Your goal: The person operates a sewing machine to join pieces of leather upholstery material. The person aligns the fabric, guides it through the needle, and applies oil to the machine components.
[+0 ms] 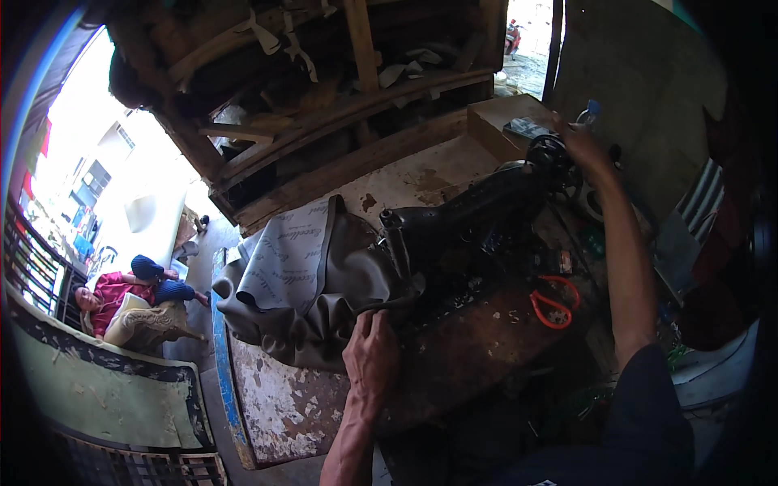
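A black sewing machine (462,206) stands on a worn table, its needle end over a bunched piece of grey-brown leatherette (356,279). Part of the sheet is folded over, and its pale printed backing (288,255) faces up. My left hand (373,356) is closed on the near edge of the leatherette, just in front of the needle end; its fingertips are partly hidden. At the machine's far right end, my right hand (582,150) curls over the top of the dark handwheel (551,162). The needle itself is too dark to make out.
Orange-handled scissors (555,304) lie on the tabletop (284,409), right of the machine bed. Behind the machine stand a cardboard box (494,125) and a wooden frame (324,113) with scraps. At left, a person (121,300) sits on a carved chair beyond the table.
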A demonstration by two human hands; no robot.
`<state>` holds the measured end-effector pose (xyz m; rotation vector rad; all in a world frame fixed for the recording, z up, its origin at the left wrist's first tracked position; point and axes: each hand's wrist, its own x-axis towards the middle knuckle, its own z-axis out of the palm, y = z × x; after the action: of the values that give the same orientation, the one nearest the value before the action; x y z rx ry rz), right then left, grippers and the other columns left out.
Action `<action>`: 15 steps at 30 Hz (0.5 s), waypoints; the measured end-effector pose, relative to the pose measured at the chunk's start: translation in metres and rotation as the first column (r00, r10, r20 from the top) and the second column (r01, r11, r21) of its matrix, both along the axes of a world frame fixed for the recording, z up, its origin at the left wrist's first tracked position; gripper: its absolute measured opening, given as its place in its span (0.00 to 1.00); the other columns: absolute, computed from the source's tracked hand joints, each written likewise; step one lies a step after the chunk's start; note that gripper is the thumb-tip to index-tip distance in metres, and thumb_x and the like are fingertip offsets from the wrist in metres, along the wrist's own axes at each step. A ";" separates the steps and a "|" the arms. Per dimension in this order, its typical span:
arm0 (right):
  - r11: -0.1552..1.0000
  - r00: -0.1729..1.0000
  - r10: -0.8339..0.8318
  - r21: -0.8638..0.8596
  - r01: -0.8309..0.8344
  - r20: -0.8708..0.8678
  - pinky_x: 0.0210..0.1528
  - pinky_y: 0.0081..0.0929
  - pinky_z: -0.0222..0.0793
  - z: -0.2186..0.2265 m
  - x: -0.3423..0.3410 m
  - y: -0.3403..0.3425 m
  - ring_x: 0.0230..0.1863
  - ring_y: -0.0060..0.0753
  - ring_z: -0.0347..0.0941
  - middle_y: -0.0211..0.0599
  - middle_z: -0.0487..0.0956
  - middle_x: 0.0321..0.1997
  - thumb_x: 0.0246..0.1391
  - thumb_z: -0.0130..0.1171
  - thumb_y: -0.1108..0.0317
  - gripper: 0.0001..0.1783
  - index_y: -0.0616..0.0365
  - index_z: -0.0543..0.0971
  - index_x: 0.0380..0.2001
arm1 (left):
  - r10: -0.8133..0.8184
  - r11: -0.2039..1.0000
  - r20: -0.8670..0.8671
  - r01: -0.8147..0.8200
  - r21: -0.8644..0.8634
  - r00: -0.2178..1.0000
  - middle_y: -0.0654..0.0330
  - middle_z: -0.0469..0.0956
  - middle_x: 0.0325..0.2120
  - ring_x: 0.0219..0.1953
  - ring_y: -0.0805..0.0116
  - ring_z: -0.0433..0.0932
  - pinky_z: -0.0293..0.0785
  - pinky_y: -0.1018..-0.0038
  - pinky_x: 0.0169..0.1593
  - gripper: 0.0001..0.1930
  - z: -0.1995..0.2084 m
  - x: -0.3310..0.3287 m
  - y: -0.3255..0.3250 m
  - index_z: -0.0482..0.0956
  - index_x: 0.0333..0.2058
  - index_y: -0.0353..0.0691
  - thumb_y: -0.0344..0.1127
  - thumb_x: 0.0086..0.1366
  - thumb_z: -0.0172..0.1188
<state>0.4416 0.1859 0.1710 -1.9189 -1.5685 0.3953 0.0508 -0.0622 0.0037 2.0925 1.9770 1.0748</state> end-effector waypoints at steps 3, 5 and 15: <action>0.997 0.978 0.061 0.037 -0.070 0.199 0.67 0.44 0.68 -0.008 0.001 0.010 0.66 0.60 0.77 0.66 0.81 0.61 0.78 0.39 0.41 0.40 0.72 0.82 0.54 | 0.059 0.997 0.042 -0.056 -0.060 0.997 0.51 0.83 0.46 0.45 0.45 0.85 0.83 0.55 0.45 0.10 -0.005 0.000 0.003 0.82 0.49 0.41 0.32 0.71 0.58; 0.998 0.950 0.058 -0.025 -0.053 0.307 0.70 0.45 0.68 -0.012 0.013 0.007 0.68 0.64 0.74 0.68 0.78 0.65 0.77 0.40 0.38 0.40 0.69 0.81 0.58 | 0.098 0.992 0.070 -0.092 -0.087 0.993 0.53 0.83 0.46 0.45 0.46 0.85 0.83 0.54 0.44 0.10 -0.004 -0.004 0.004 0.83 0.49 0.44 0.34 0.72 0.60; 0.996 0.982 0.091 -0.031 -0.087 0.168 0.68 0.48 0.70 -0.020 0.030 0.009 0.65 0.64 0.77 0.67 0.79 0.63 0.74 0.41 0.30 0.46 0.69 0.82 0.57 | 0.162 0.974 -0.013 -0.162 -0.155 0.987 0.57 0.83 0.46 0.45 0.48 0.85 0.81 0.57 0.45 0.09 0.003 0.016 0.004 0.87 0.46 0.47 0.38 0.72 0.63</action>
<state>0.4721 0.1946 0.1513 -1.9485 -1.7708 0.2956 0.0671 -0.0581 0.0062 1.8819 2.1865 0.9075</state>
